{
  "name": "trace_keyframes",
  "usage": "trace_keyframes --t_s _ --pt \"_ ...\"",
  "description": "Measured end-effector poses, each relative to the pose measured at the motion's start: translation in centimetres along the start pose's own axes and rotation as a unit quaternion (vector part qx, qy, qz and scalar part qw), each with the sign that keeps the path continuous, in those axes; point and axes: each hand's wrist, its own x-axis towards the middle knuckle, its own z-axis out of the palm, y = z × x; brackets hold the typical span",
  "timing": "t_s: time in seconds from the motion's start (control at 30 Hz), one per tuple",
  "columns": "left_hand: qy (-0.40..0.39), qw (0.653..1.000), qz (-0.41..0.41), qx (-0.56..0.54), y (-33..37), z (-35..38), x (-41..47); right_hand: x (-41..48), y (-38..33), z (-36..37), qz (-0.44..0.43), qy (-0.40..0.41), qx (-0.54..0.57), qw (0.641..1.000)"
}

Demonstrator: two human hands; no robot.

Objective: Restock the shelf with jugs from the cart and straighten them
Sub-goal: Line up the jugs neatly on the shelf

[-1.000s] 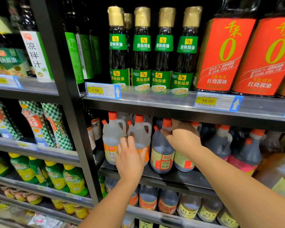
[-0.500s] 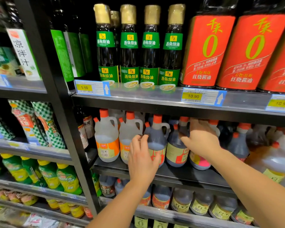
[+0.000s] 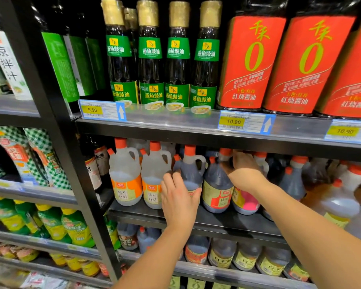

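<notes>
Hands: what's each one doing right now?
Left hand: open, fingers flat against a dark jug.
Right hand: gripping the neck of the yellow-label jug.

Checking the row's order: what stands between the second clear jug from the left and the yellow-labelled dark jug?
A dark jug with an orange cap, the left hand touching its front; the head view shows it.
</notes>
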Motion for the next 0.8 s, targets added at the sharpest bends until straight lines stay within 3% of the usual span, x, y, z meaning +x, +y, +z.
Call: trace_keyframes --t_s 0.8 --pt "-0.01 1.0 0.027 0.008 -1.1 0.3 -0.2 -2.4 0.7 0.2 -0.017 0.04 0.028 0.999"
